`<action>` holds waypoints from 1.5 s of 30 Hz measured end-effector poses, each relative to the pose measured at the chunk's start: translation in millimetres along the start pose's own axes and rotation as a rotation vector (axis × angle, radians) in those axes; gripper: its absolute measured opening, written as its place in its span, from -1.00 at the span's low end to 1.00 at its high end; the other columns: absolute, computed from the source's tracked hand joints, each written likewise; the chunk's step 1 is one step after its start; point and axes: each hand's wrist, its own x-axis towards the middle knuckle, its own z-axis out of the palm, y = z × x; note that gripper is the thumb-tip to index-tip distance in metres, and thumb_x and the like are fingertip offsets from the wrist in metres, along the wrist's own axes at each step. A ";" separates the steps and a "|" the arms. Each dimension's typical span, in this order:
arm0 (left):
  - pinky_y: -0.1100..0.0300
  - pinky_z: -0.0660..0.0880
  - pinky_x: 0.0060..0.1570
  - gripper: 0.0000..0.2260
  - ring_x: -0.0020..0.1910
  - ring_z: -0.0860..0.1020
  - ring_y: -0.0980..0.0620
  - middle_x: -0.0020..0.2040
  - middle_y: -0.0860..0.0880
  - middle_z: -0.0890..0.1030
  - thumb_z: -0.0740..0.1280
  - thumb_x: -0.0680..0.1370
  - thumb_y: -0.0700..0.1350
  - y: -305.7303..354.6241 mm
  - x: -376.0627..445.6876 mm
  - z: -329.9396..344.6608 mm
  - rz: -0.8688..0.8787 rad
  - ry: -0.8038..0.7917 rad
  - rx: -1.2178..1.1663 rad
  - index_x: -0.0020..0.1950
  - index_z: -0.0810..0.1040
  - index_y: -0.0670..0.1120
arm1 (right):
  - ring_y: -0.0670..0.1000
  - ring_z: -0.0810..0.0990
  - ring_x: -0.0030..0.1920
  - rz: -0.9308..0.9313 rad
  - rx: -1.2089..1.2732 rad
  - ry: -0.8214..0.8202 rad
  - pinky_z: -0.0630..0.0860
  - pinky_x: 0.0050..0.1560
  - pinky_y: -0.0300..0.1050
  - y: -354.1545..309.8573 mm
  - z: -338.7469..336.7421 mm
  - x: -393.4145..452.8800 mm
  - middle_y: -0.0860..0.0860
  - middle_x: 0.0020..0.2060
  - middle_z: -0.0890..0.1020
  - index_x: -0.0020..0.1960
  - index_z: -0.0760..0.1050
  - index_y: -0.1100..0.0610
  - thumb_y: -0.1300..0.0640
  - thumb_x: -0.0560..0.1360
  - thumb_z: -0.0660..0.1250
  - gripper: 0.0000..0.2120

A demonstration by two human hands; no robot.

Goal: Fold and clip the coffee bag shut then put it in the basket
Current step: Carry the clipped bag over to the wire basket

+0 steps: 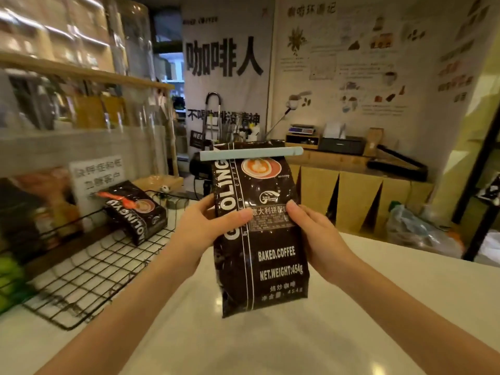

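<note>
**Clipped bag held upright, ready for the basket**

The coffee bag (pixel 261 234) stands upright in the middle of the view, just above the white counter (pixel 378 307), and I cannot tell if its bottom touches the surface. The pale blue clip (pixel 251 154) lies across the folded top, reaching past both edges, so the closing seems finished.

The left hand (pixel 205 226) grips the left edge of the bag, thumb pressed flat on the front and the other fingers hidden behind. The right hand (pixel 316 228) does the same on the right edge. Holding at mid-height from both sides probably keeps the heavy bag straight and keeps the clip from being pushed.

The black wire basket (pixel 89 266) is at the left on the counter, and another coffee bag (pixel 135 209) with an orange clip already leans at its far side. The near part of the basket looks free, so the remaining step, in my judgement, is to carry the bag to the left and lay it there.
</note>
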 end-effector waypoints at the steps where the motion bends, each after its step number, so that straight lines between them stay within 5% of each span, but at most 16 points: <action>1: 0.15 0.52 -0.15 -0.58 -0.25 0.68 0.14 -0.29 0.15 0.71 0.48 0.07 -0.05 6.8 -2.3 -15.8 0.018 0.050 0.007 -0.10 0.53 0.05 | 0.02 0.66 -0.01 -0.003 -0.004 -0.053 0.55 0.06 -0.07 -3.8 15.6 10.2 0.04 -0.04 0.69 0.05 0.50 0.07 -0.16 0.20 0.33 -0.51; 7: 0.23 0.58 -0.29 -0.59 -0.24 0.68 0.14 -0.26 0.15 0.71 0.49 0.10 -0.05 40.6 -20.6 -103.8 0.115 0.309 0.081 -0.09 0.52 0.07 | -0.02 0.64 0.01 -0.037 -0.018 -0.314 0.53 0.01 -0.15 -10.5 119.6 67.8 0.02 0.01 0.66 0.20 0.46 0.10 -0.11 0.42 0.27 -0.57; 10: 0.11 0.59 -0.16 -0.54 -0.14 0.68 0.06 -0.11 0.05 0.71 0.51 0.08 -0.03 46.5 -25.2 -143.1 0.125 0.428 0.130 -0.05 0.54 0.07 | -0.12 0.63 -0.03 -0.029 -0.055 -0.405 0.50 -0.05 -0.23 -2.5 168.6 89.2 -0.04 0.01 0.65 0.26 0.42 0.05 -0.14 0.45 0.24 -0.55; 16: 0.28 0.55 -0.29 -0.68 -0.20 0.63 0.17 -0.14 0.13 0.63 0.51 0.27 -0.13 29.2 -19.4 -202.0 0.133 0.586 0.207 -0.14 0.47 0.15 | 0.01 0.54 0.15 -0.022 -0.169 -0.476 0.39 0.28 0.03 22.9 232.1 130.7 -0.05 0.03 0.61 -0.03 0.51 -0.08 -0.12 0.47 0.24 -0.82; 20: 0.29 0.50 -0.25 -0.67 -0.16 0.57 0.22 -0.13 0.17 0.58 0.51 0.28 -0.12 6.3 -8.7 -227.3 0.109 0.658 0.214 -0.12 0.44 0.15 | -0.03 0.59 0.01 0.041 -0.140 -0.511 0.48 0.14 -0.05 38.3 256.6 147.5 0.02 -0.04 0.64 -0.08 0.53 0.02 -0.03 0.51 0.22 -0.83; 23: 0.25 0.51 -0.16 -0.60 -0.11 0.56 0.19 -0.12 0.17 0.57 0.53 0.26 -0.10 -8.3 -2.3 -242.8 0.072 0.689 0.255 0.01 0.46 0.07 | -0.02 0.57 0.01 0.110 -0.131 -0.524 0.50 0.04 -0.12 50.4 269.1 157.3 0.05 0.01 0.61 -0.06 0.49 0.07 0.05 0.54 0.20 -0.86; 26: 0.26 0.48 -0.18 -0.53 -0.09 0.55 0.14 -0.11 0.16 0.55 0.52 0.27 -0.10 -16.3 0.7 -254.9 0.025 0.690 0.275 0.10 0.42 0.04 | -0.11 0.54 -0.07 0.184 -0.056 -0.558 0.49 -0.10 -0.23 58.6 278.3 161.6 -0.02 -0.06 0.57 0.18 0.44 0.15 0.11 0.56 0.16 -0.76; 30: 0.22 0.47 -0.12 -0.49 -0.01 0.53 0.05 0.01 0.06 0.55 0.51 0.29 -0.10 -25.1 0.0 -269.9 -0.047 0.667 0.325 0.16 0.37 0.03 | -0.04 0.51 0.04 0.227 -0.038 -0.577 0.47 -0.03 -0.22 69.0 289.9 165.9 0.09 0.17 0.52 0.34 0.32 0.21 0.15 0.57 0.14 -0.64; 34: 0.27 0.44 -0.17 -0.43 -0.01 0.51 0.04 0.01 0.04 0.53 0.51 0.30 -0.13 -32.7 -1.7 -280.5 -0.089 0.665 0.361 0.24 0.36 -0.05 | -0.06 0.54 -0.01 0.257 -0.079 -0.598 0.48 -0.10 -0.22 80.0 298.4 170.2 0.01 -0.03 0.56 0.27 0.37 0.26 0.15 0.57 0.14 -0.67; 39: 0.11 0.47 0.00 -0.42 0.05 0.52 0.00 0.04 0.02 0.54 0.53 0.26 -0.06 -44.3 -0.1 -291.1 -0.124 0.704 0.453 0.22 0.38 -0.04 | 0.02 0.55 0.07 0.271 -0.084 -0.609 0.46 0.17 -0.08 84.9 307.2 174.4 0.08 0.05 0.57 0.27 0.37 0.26 0.14 0.57 0.13 -0.68; 45: -0.12 0.47 0.17 -0.25 0.18 0.52 -0.07 0.22 -0.05 0.55 0.55 0.19 0.04 -49.8 -3.0 -290.9 -0.123 0.745 0.581 0.29 0.32 -0.05 | 0.10 0.53 0.18 0.172 -0.275 -0.537 0.43 0.27 0.03 89.1 316.5 171.8 0.16 0.18 0.55 0.30 0.37 0.24 0.07 0.56 0.14 -0.62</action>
